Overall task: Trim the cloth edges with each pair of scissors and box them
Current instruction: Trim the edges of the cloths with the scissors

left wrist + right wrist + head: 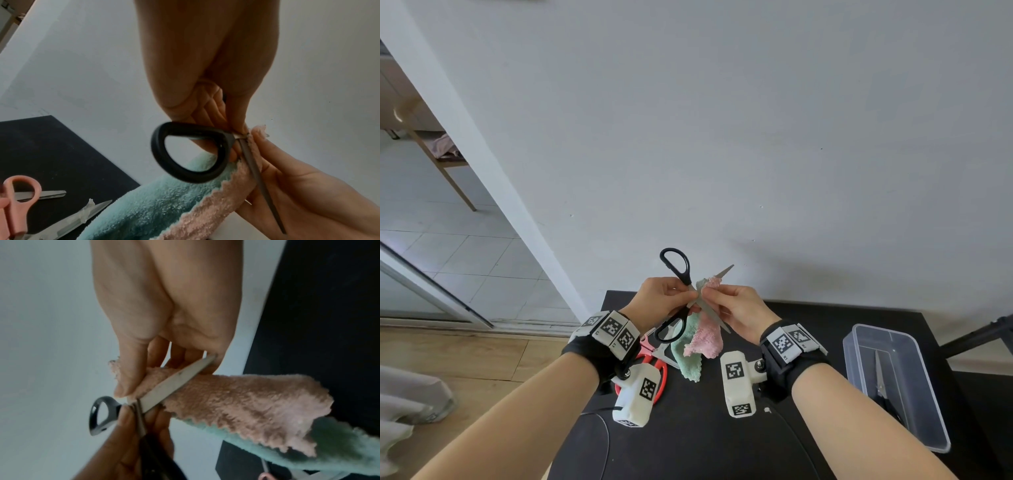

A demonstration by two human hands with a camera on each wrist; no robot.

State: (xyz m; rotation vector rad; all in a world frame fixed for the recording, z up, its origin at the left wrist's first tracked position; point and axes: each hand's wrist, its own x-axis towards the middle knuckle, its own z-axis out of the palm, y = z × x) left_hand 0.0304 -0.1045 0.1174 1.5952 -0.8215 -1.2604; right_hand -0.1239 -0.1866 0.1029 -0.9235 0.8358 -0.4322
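at the lower centre of the head view the left hand (654,296) pinches the black-handled scissors (690,294) at the pivot, fingers curled round the crossing; the blades stand wide apart, one tip pointing up right, the other down right, one handle loop above the hand and one below. the right hand (736,308) pinches the pink and mint cloth (703,337) between thumb and fingers, with its top edge lying in the crotch of the blades and the rest hanging down toward the black surface (688,428). on the surface beneath the left wrist lie red-handled scissors (661,371) and a pale pink-handled pair (649,344). at the right of the frame a clear plastic box (859,359) rests on the surface with one dark-handled pair of scissors (880,380) inside.
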